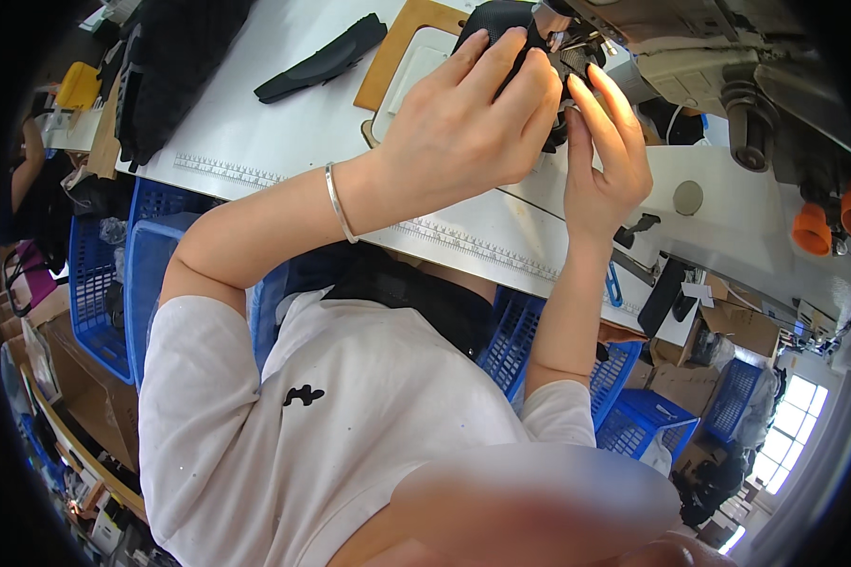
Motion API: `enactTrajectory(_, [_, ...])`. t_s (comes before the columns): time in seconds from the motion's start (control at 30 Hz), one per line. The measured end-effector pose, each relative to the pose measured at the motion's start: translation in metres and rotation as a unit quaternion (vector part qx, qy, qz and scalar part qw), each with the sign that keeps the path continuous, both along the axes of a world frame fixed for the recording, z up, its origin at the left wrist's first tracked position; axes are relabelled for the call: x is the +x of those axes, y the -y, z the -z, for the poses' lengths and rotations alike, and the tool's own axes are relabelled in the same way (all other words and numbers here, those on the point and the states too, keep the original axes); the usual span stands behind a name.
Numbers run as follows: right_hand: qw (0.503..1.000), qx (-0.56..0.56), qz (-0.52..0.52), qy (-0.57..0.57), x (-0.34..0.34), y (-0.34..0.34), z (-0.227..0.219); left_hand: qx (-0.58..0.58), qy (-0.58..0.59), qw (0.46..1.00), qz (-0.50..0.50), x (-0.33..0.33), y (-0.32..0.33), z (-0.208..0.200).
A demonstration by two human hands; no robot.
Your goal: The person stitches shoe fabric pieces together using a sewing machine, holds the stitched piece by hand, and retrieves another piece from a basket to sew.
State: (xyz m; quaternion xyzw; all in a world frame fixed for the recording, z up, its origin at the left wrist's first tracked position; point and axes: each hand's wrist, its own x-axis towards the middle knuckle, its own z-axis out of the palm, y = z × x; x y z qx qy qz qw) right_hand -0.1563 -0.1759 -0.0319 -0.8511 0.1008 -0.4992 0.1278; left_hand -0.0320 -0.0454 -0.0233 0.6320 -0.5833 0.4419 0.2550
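Note:
My left hand [477, 118] lies across a black textured fabric piece [492, 19], its fingers bent and pressing the cloth beside the needle area of a sewing machine [680, 57]. On the other side of the needle, my right hand [610, 156] has its thumb and fingertips at the fabric's edge. Part of the cloth is hidden under my left fingers and the machine head. A second, curved black fabric piece [322, 64] rests on the white table [284, 123], to the left of my left hand.
A wooden-edged board [383, 71] sits beside the machine. Ruler tape [227, 172] runs along the table's front edge. Dark fabric [175, 66] is heaped at the left. Blue thread snips [614, 285] lie at the right. Blue baskets [100, 302] stand below. Another person's arm [31, 161] shows far left.

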Motion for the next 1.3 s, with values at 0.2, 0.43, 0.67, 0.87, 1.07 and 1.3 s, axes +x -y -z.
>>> enactTrajectory(0.2, [0.999, -0.021, 0.032, -0.026, -0.003, -0.001, -0.002, 0.003, -0.023, 0.999, 0.039, 0.008, 0.000, -0.003])
enactTrajectory(0.43, [0.998, -0.044, 0.032, -0.019, -0.001, 0.002, 0.000, 0.030, -0.018, 0.995, 0.094, 0.027, -0.005, -0.006])
enactTrajectory(0.67, [0.998, -0.048, 0.035, -0.027, -0.002, -0.003, -0.002, 0.024, 0.026, 0.991, 0.130, 0.043, -0.008, -0.008])
enactTrajectory(0.87, [0.996, -0.064, 0.049, -0.028, -0.001, -0.004, 0.001, 0.040, 0.011, 0.985, 0.165, 0.049, -0.009, -0.015])
enactTrajectory(1.07, [0.995, -0.081, 0.051, -0.021, -0.001, -0.004, 0.002, 0.013, 0.073, 0.980, 0.185, 0.068, -0.002, -0.017])
enactTrajectory(1.3, [0.993, -0.095, 0.060, -0.017, 0.002, -0.008, 0.002, 0.018, 0.081, 0.973, 0.217, 0.076, 0.000, -0.024])
